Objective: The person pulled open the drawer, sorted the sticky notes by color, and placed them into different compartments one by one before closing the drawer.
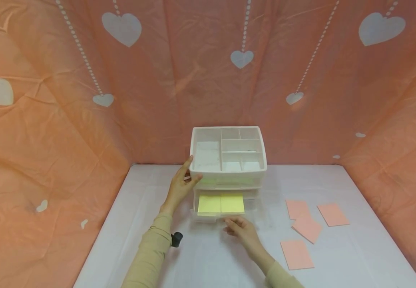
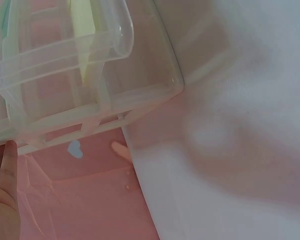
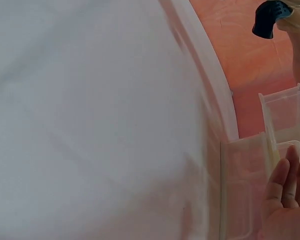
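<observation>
A white plastic drawer organizer [image 1: 229, 179] stands against the back wall, its top tray split into compartments. Below, a clear drawer [image 1: 251, 206] is pulled out toward the front. Two yellow sticky note pads [image 1: 209, 203] lie side by side in it. My left hand [image 1: 180, 187] rests on the organizer's left front corner, fingers along the side and thumb at the front. In the left wrist view, my left fingers [image 2: 7, 170] touch the plastic frame. My right hand [image 1: 243, 233] pinches the drawer's front edge. The right wrist view shows those fingers [image 3: 290, 172] at the drawer front.
Several pink sticky note pads [image 1: 297, 255] lie on the white table [image 1: 355, 256] to the right, two of them overlapping. Orange cloth [image 1: 193, 80] with white hearts hangs behind and at both sides. A black wrist device [image 1: 177, 239] is on the left forearm.
</observation>
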A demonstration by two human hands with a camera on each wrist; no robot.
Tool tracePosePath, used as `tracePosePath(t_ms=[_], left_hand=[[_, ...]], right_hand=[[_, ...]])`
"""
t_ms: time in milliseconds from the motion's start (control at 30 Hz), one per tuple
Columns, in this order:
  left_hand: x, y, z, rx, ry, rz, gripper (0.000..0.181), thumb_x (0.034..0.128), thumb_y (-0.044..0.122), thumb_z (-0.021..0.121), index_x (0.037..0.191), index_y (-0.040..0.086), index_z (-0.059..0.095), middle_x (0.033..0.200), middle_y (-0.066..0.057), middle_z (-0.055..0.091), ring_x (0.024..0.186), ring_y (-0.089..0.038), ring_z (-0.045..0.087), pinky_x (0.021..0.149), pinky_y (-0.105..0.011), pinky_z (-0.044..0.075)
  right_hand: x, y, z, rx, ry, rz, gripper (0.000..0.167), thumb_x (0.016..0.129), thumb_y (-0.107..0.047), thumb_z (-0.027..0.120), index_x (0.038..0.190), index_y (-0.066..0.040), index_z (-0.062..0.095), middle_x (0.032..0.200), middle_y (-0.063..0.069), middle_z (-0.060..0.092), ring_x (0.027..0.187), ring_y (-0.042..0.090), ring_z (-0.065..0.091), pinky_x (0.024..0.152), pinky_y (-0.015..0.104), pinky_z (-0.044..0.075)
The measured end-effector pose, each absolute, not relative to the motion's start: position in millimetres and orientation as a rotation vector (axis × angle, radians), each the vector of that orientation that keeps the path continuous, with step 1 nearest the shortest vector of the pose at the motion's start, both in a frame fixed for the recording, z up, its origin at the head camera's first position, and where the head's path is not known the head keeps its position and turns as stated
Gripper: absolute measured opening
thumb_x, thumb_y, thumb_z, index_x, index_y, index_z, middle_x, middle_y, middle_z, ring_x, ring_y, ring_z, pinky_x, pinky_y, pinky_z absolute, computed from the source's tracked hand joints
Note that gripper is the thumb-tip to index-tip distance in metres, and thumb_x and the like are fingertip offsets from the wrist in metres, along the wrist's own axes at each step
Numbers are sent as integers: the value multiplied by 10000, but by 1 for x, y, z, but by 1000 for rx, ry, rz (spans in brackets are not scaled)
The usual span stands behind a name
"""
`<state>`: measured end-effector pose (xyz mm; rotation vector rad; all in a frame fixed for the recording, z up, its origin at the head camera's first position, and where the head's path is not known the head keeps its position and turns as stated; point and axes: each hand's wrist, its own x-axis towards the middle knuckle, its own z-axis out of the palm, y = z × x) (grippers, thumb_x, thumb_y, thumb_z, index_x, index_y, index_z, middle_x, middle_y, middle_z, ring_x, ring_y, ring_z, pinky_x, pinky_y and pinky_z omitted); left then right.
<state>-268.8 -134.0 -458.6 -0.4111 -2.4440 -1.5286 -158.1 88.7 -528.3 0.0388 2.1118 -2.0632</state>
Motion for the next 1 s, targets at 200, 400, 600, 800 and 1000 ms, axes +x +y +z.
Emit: tracePosePath(t_ms=[200, 400, 600, 800, 1000], left_hand=[[-270, -134, -458, -423, -2448, -1490, 719, 857, 297, 671, 1445, 406, 270, 1048, -133, 536, 1017, -283, 594, 880, -355, 539], [-270, -134, -458, -413, -2451, -1506, 727, 855, 294, 675, 1442, 420, 265, 1077, -140, 536, 1031, -298, 591, 883, -375, 539], [-270, -134, -458, -414, -2438, -1498, 723, 855, 280, 677, 1445, 399, 277, 1069, -156, 541, 1025, -309, 596, 884, -407, 536], [-268, -133, -458, -423, -2421, -1487, 706, 855, 272, 677, 1449, 348, 303, 1048, -161, 560, 1003, -307, 609, 864, -398, 545], [-267, -133, -457, -420, -2422, -1497, 705, 851, 283, 680, 1448, 341, 310, 1043, -153, 572, 1009, -304, 614, 861, -373, 547]], right_hand=[[-168, 87, -527, 106, 2109, -2100, 384, 883, -300, 629, 1075, 32, 610, 1026, 163, 661, 807, 89, 643, 804, 258, 552], [-179, 83, -522, 153, 2081, -2150, 379, 882, -271, 635, 1100, 37, 601, 986, 82, 662, 803, 95, 634, 806, 267, 554], [-193, 79, -519, 168, 2047, -2188, 392, 886, -267, 632, 1125, 40, 586, 953, 34, 658, 786, 80, 622, 796, 251, 549], [-205, 77, -521, 178, 2014, -2220, 395, 900, -252, 616, 1148, 50, 560, 1025, 65, 649, 780, 59, 611, 781, 224, 537], [-214, 76, -524, 168, 2022, -2208, 348, 908, -200, 596, 1166, 30, 552, 1060, 90, 645, 815, 86, 613, 786, 220, 534]])
